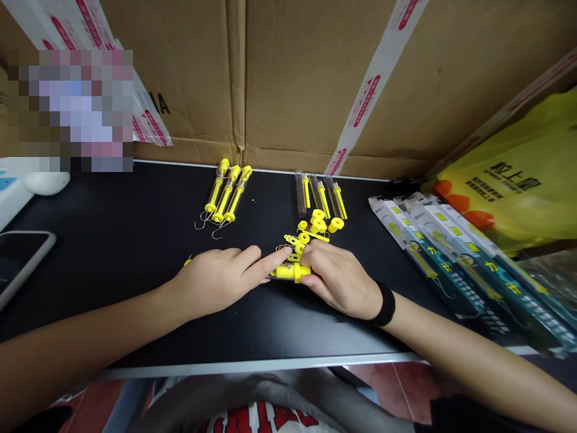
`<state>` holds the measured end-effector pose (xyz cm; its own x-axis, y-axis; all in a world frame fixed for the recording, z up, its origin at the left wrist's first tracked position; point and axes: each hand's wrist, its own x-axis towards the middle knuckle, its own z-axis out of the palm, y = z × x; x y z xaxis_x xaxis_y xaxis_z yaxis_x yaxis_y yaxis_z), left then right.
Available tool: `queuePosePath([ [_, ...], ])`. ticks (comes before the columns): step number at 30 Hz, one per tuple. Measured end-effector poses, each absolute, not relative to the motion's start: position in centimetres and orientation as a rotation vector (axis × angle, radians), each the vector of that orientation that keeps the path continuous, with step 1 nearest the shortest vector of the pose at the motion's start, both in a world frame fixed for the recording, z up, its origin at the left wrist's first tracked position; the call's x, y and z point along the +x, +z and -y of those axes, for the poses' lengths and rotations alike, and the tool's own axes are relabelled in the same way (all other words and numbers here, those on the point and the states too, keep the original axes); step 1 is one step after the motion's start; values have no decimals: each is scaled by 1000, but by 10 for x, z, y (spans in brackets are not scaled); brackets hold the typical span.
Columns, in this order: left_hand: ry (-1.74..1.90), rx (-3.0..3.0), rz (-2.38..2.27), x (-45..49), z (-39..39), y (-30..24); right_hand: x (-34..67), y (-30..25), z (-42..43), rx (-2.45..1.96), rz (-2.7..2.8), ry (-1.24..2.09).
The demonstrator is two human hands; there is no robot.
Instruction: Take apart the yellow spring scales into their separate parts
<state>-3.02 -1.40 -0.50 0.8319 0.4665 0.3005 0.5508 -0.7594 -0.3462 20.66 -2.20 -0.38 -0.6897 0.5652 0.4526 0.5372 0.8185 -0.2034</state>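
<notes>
My right hand (339, 276) rests on the black table (135, 288), fingers curled around a yellow plastic piece (288, 272). My left hand (220, 278) lies beside it, fingers closed, index finger stretched out and touching the same yellow piece. Just beyond my hands lie loose yellow caps and small parts (318, 225). Three assembled yellow tools with wire hooks (225, 192) lie in a row at the back left. Several clear tubes with yellow rods (321, 195) lie at the back centre.
Cardboard boxes (293, 78) wall off the back of the table. Packaged tools in blue-green sleeves (455, 264) are stacked at the right, beside a yellow plastic bag (518, 174). A phone (18, 258) and a white object (45, 182) sit at the left edge.
</notes>
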Motion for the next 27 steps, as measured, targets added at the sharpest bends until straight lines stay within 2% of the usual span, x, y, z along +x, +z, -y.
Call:
queuePosePath([
  [10, -180, -2876, 816, -28, 16, -2, 206, -2, 23, -678, 2539, -261],
  [20, -255, -2418, 787, -24, 22, 5, 193, -5, 35, -1031, 2114, 476],
  [27, -205, -2506, 892, -20, 21, -4, 191, -16, 28, -1018, 2100, 424],
])
